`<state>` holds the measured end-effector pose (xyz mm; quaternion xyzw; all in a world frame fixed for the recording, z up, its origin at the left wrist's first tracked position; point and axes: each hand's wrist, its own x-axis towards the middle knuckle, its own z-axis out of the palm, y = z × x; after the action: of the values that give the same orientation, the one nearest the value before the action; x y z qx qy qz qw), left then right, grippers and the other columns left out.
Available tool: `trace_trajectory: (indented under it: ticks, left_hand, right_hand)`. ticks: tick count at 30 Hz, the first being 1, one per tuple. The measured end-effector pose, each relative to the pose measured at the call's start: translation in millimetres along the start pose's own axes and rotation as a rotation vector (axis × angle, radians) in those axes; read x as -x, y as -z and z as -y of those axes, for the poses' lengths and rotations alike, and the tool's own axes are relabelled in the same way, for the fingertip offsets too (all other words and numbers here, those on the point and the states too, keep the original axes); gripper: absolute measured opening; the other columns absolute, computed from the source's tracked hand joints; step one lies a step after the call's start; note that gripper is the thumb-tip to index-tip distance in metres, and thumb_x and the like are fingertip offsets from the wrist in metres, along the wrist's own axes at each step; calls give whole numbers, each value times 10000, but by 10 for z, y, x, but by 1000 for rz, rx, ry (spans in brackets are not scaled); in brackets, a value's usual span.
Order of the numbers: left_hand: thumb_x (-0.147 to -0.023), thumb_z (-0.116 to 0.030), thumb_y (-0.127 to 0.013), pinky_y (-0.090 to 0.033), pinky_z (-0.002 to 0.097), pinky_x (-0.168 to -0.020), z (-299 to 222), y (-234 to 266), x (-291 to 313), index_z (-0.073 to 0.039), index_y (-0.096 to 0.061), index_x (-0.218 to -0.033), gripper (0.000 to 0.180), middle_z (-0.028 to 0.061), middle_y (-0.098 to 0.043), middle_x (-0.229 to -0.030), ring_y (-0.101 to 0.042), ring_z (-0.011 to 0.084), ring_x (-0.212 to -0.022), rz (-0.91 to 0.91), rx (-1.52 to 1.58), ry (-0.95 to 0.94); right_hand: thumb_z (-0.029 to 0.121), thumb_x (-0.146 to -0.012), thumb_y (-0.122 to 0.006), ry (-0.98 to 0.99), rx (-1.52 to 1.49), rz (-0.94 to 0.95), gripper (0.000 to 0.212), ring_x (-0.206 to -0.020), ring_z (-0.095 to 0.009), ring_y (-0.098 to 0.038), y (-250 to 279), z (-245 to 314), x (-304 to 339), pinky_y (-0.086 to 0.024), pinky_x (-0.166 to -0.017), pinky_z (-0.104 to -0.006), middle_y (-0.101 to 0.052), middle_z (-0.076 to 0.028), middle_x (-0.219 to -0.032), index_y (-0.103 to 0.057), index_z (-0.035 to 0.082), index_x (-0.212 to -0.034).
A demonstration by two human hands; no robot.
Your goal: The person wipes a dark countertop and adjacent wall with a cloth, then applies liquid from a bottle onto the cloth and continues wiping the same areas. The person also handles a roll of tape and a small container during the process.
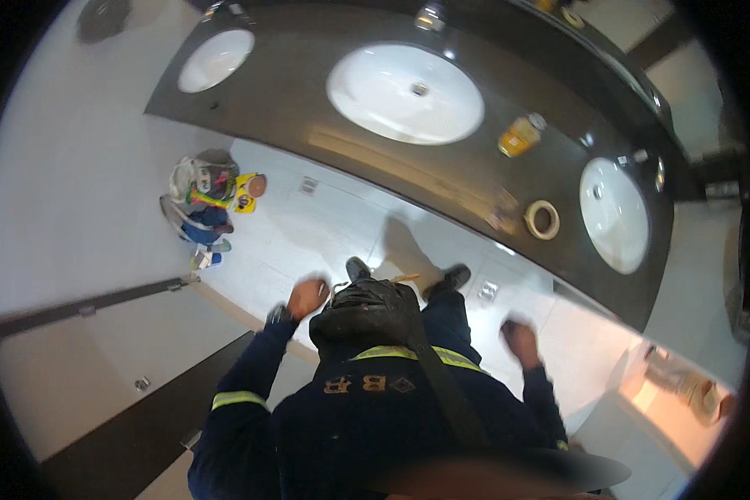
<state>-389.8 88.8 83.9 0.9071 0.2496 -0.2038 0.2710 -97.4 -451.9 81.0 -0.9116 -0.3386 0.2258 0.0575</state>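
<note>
My left hand point(308, 297) is beside a dark bag point(367, 312) that hangs at my front on a strap. Its fingers are smeared by motion, and I see nothing clearly held in them. Out to the right of my body, over the pale floor, hangs my right hand point(521, 340). It is blurred too, with a dark patch at its fingers that I cannot make out. Both arms wear dark navy sleeves, the left one showing a reflective band point(240, 399). Neither hand touches the dark counter point(292, 92) in front of me.
White basins point(367, 104) are set in the counter. On it are a roll of tape point(532, 227) and a bottle of yellow liquid point(518, 137). Bags and small items point(204, 179) lie on the floor against the left wall. A light partition point(100, 350) stands at lower left.
</note>
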Motion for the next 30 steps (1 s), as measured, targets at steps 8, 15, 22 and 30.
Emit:
trace_trajectory:
  ticks: [8, 15, 22, 30]
  left_hand:
    - [-982, -380, -579, -543, 501, -844, 1698, -1876, 2259, -20, -718, -1055, 393, 214, -726, -1041, -691, 397, -963, 308, 659, 581]
    - [-982, -359, -585, -545, 486, -852, 1919, -1713, 2168, -15, -712, -1073, 378, 208, -725, -1057, -691, 382, -976, -21, 949, 683]
    - [-982, -337, -592, -546, 472, -861, 1791, -1376, 1618, -10, -705, -1092, 363, 203, -724, -1073, -692, 366, -988, -104, 956, 590]
    - [-982, -312, -599, -548, 455, -870, 1511, -1131, 1294, -5, -698, -1113, 349, 196, -722, -1092, -692, 349, -1002, -124, 924, 583]
  right_hand:
    - [328, -964, -580, 33, -205, 1056, 342, -924, -363, -684, 39, 958, 422, -540, -802, -475, -709, -205, -1072, -704, 46, -1112]
    - [333, -942, -602, 231, -255, 970, 375, -997, -346, -668, 796, 1856, -163, -529, -855, -460, -691, -211, -1133, -693, 30, -1142]
    - [337, -919, -625, 336, -323, 996, 415, -1070, -330, -652, 1102, 1978, -383, -518, -908, -444, -674, -217, -1195, -682, 13, -1172]
    - [342, -893, -651, 438, -445, 1035, 468, -1153, -311, -633, 1441, 1830, -748, -506, -968, -427, -653, -224, -1266, -670, -7, -1206]
